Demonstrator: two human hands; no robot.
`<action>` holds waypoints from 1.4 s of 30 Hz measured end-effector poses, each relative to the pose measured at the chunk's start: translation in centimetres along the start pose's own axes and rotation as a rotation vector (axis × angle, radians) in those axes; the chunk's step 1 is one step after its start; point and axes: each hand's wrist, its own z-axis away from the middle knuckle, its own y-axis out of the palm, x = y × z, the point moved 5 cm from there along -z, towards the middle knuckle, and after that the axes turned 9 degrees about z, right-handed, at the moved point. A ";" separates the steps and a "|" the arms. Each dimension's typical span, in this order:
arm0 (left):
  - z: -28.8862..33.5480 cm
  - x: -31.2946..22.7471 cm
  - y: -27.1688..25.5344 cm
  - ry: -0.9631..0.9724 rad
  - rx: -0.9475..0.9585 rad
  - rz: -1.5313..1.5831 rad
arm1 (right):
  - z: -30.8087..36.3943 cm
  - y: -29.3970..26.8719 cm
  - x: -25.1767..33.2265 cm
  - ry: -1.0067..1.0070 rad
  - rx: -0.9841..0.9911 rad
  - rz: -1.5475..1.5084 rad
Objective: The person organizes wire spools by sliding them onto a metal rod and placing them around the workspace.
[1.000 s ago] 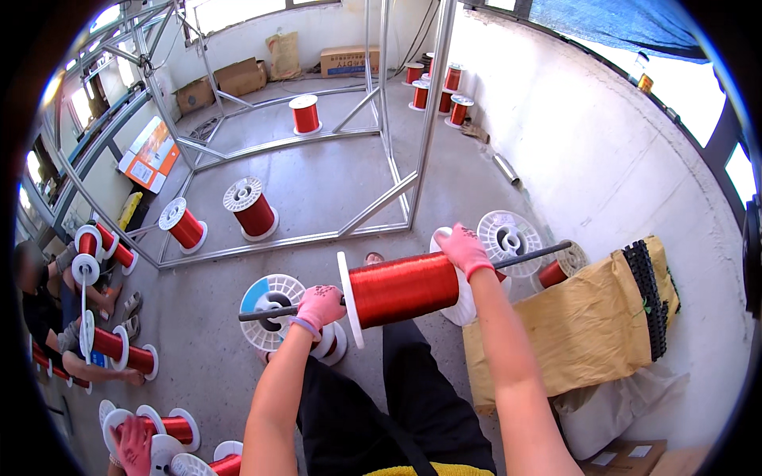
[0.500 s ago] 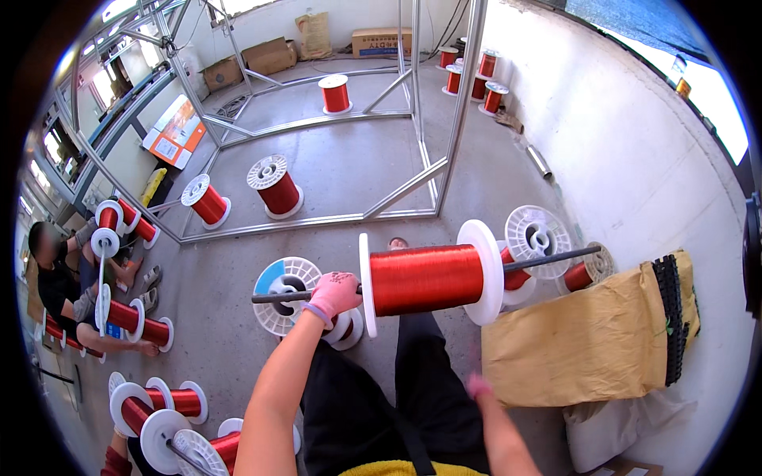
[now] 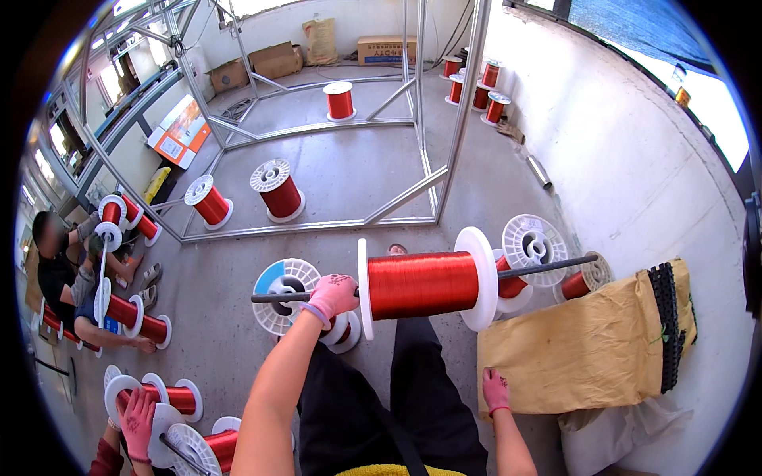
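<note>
My left hand [image 3: 333, 295], in a pink glove, is closed round a dark rod [image 3: 266, 298] just left of a large spool of red wire [image 3: 421, 284]. The rod runs through this spool, which lies sideways in front of my legs. Its left end passes over a white-flanged spool with a blue patch [image 3: 272, 278]; its right end crosses near another upright spool [image 3: 530, 232]. Whether it rests on them I cannot tell. My right hand [image 3: 496, 389], also pink-gloved, is at the left edge of a brown sack-like cover [image 3: 571, 345], fingers forward, with nothing visible in it.
An aluminium frame [image 3: 317, 230] stands ahead, with red spools [image 3: 278, 190] inside. More spools [image 3: 496, 109] stand by the right wall. A seated person [image 3: 59, 262] works with spools at left. Lower left, another person's pink-gloved hand [image 3: 139, 424] touches a spool.
My right hand has moved up from beside my leg to the edge of the brown cover. The spool and rod have shifted slightly; my left hand keeps its grip. Another person's gloved hand has appeared lower left.
</note>
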 end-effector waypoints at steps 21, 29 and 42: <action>-0.4 -0.2 0.1 0.012 0.021 0.024 | -12.4 -33.0 16.2 -0.023 -0.241 -0.361; 4.5 -0.6 -1.9 0.302 -0.513 0.026 | -15.2 -30.7 16.5 -0.086 -0.205 -0.365; 16.1 1.9 -5.2 0.808 -0.293 2.542 | -14.3 -31.8 17.0 -0.102 -0.213 -0.458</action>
